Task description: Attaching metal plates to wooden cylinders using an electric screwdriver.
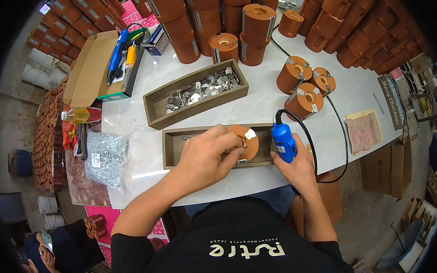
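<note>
My left hand [207, 154] grips a round brown wooden piece [246, 141] with a small metal bracket on it, holding it over a shallow wooden tray [172, 148] at the table's near edge. My right hand [298, 164] holds a blue electric screwdriver [283, 141] with a black cord, its tip pointing at the piece's side. The screwdriver's tip is hidden behind the piece.
A second wooden tray [153, 102] farther back holds several metal brackets. Three finished brown pieces [304, 81] stand to the right; stacks of brown cylinders [208, 20] line the back. A cardboard box with tools [118, 63] and a bag of screws [105, 156] lie left. A person sits at lower left.
</note>
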{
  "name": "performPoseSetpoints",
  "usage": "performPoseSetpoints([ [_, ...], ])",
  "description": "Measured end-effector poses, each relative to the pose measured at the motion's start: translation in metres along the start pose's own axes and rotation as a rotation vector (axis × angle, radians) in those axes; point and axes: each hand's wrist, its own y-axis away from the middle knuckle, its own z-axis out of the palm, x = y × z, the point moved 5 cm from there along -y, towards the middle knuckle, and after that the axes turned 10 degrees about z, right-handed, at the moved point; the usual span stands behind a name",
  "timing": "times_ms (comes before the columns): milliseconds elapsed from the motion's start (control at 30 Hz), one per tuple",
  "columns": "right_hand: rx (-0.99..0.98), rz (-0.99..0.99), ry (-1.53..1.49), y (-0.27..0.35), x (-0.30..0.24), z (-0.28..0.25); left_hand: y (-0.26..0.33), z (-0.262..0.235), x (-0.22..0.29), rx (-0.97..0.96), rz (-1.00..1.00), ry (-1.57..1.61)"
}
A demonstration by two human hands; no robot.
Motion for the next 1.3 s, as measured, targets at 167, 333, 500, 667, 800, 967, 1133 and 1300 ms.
performPoseSetpoints([
  [167, 0.047, -0.037, 0.001, 0.0, 0.002, 0.0, 0.022, 0.007, 0.006, 0.05, 0.315, -0.288],
  [333, 0.062, -0.049, -0.006, 0.001, 0.002, 0.0, 0.026, 0.006, 0.01, 0.008, 0.348, -0.36],
  [500, 0.021, -0.016, 0.013, 0.001, 0.0, -0.003, 0.03, 0.005, 0.009, 0.03, 0.295, -0.295],
  [667, 0.089, 0.0, -0.473, 0.011, -0.008, -0.038, 0.053, 0.003, -0.013, 0.295, -0.304, 0.597],
  [800, -0.028, -0.548, -1.028, 0.04, -0.055, -0.088, 0.056, 0.01, 0.008, 0.377, -0.713, 1.628],
  [967, -0.205, -0.823, -1.273, 0.052, -0.102, -0.104, 0.043, 0.018, 0.025, 0.364, -0.608, 1.803],
  [1133, -0.225, -0.847, -1.241, 0.044, -0.126, -0.071, 0.046, 0.021, 0.029, 0.373, -0.534, 1.797],
  [1300, -0.134, -0.779, -1.216, 0.049, -0.126, -0.07, 0.041, 0.015, 0.036, 0.305, -0.53, 1.638],
])
